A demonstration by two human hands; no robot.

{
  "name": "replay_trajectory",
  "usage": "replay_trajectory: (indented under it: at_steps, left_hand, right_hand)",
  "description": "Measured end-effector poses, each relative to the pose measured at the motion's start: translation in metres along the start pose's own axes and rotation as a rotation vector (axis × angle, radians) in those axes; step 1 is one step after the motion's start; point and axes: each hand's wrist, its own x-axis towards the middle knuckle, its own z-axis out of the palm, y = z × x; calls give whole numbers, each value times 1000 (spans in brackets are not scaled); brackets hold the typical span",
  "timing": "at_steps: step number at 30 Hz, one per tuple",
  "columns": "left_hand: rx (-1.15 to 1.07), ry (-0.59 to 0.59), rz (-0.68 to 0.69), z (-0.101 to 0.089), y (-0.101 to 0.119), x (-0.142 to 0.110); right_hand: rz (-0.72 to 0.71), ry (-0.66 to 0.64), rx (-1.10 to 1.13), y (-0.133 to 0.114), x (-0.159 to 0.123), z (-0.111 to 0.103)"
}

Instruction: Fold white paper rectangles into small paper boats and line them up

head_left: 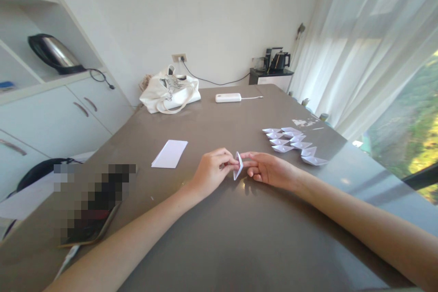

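Observation:
A small white folded paper boat (pixel 238 165) stands on end above the table, pinched between the thumb and fingers of my left hand (pixel 216 166). On its other side is my right hand (pixel 270 169), palm turned inward, with its index and middle fingers stretched to the paper and the other fingers curled. Whether those fingertips press on the boat or only brush it is hard to tell. Farther right, several finished paper boats (pixel 290 139) sit in rows on the table. To the left of my hands lies a stack of white paper sheets (pixel 170 153).
The grey-brown table (pixel 212 242) carries a white power bank (pixel 228 97) with a short cable and a white bag (pixel 174 93) at the back. Paper scraps (pixel 304 122) lie near the right edge. A charging device (pixel 99 219), partly pixelated, rests at left beside my forearm.

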Motion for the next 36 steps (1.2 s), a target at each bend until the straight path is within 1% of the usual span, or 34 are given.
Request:
replay_trajectory:
  at_steps: [3, 5, 8, 10, 11, 13, 15, 16, 18, 20, 22, 24, 27, 30, 32, 34, 36]
  left_hand:
    - [0, -64, 51, 3, 0, -2]
    - [7, -99, 62, 5, 2, -4]
    - [0, -95, 15, 8, 9, -5]
    - [-56, -60, -83, 10, 13, -6]
    - [-125, -56, -150, 11, 13, -6]
    - [-353, -94, -313, 14, 11, -5]
    - [-583, -177, -472, 18, 6, -4]
    - [-656, -198, -524, 20, 4, -4]
    - [-738, -183, -582, 22, -1, -3]
    - [-759, -147, -602, 23, -3, -2]
    - [-744, -135, -608, 22, -4, -2]
    - [-696, -130, -596, 22, -6, -2]
    - [-603, -130, -561, 20, -7, -3]
    - [-547, -134, -540, 19, -8, -3]
    - [-529, -139, -538, 18, -8, -3]
    - [-528, -139, -540, 18, -10, -2]
    - [-544, -137, -543, 19, -12, -2]
  right_hand:
    - [-77, 96, -171, 4, 0, 5]
    - [-101, 142, -281, 7, -1, 9]
    - [-132, 215, -371, 8, -1, 11]
    - [-163, 245, -338, 8, -1, 9]
    - [-171, 243, -299, 7, 0, 8]
    - [-165, 223, -204, 7, 1, 7]
    - [-141, 209, -141, 7, 2, 6]
    - [-136, 210, -134, 7, 1, 6]
    - [-150, 228, -179, 7, 1, 6]
    - [-192, 272, -314, 7, 0, 5]
    - [-275, 334, -506, 5, 1, 1]
    - [-369, 384, -708, 2, 2, -5]
    - [-456, 407, -982, -3, 2, -11]
    - [-488, 412, -1162, -6, 1, -11]
    - [-473, 431, -1236, -9, -1, -10]
    - [-449, 458, -1306, -16, -5, -9]
    - [-432, 486, -1378, -29, -11, -13]
